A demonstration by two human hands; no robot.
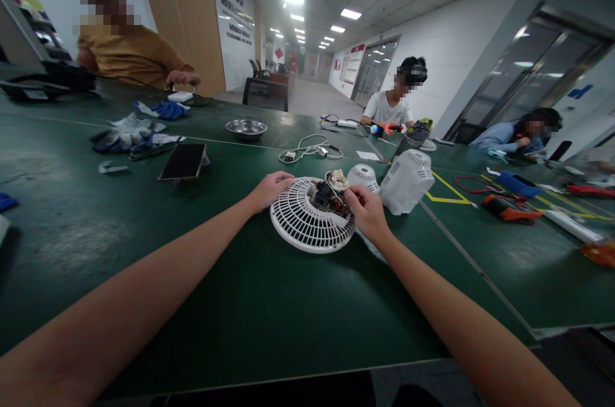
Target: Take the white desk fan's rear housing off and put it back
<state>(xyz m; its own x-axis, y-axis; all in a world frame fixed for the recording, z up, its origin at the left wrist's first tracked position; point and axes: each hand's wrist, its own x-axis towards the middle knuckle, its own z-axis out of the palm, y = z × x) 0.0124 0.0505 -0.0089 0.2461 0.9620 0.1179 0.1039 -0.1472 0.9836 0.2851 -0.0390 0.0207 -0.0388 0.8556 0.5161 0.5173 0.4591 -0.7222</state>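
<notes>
A round white fan grille [302,225] lies on the green table in front of me. At its centre sits a dark motor assembly [327,197] with wires and a pale, crumpled piece [338,180] on top. My left hand [273,190] grips the grille's left rim, fingers closed over the edge. My right hand [366,207] is closed at the right side of the motor, thumb and fingers pinching by the wires; exactly what lies between the fingertips is too small to make out. Just behind stand a white vented cover [364,177] and a larger white housing [408,182].
A white cable [307,152] and a metal bowl [246,129] lie farther back. On the left are a phone [183,161] and work gloves [127,134]. At right lie an orange multimeter [512,209] and a blue tool [519,184]. Several people sit around the table.
</notes>
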